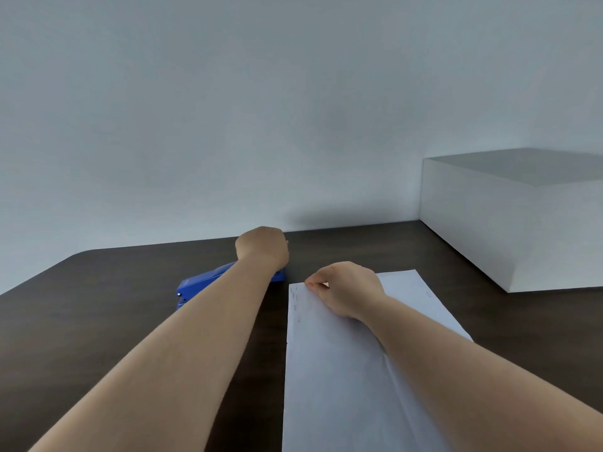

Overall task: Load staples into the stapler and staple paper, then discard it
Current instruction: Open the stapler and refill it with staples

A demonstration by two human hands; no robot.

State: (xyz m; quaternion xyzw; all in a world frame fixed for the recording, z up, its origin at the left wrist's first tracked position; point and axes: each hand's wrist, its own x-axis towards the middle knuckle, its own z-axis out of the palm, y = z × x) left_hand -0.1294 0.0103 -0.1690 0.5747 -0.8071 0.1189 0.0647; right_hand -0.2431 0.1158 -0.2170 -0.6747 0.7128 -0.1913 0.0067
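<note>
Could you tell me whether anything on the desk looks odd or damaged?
The paper already carries a scattered cluster of staples near its top left corner, more than one joint needs, and a crease runs down its right side.

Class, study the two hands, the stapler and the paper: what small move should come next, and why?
Probably lift the paper by its far corner, which the right hand already pinches. Staple marks already line its left edge, and the left hand rests on the blue stapler beside it, so discarding seems due.
</note>
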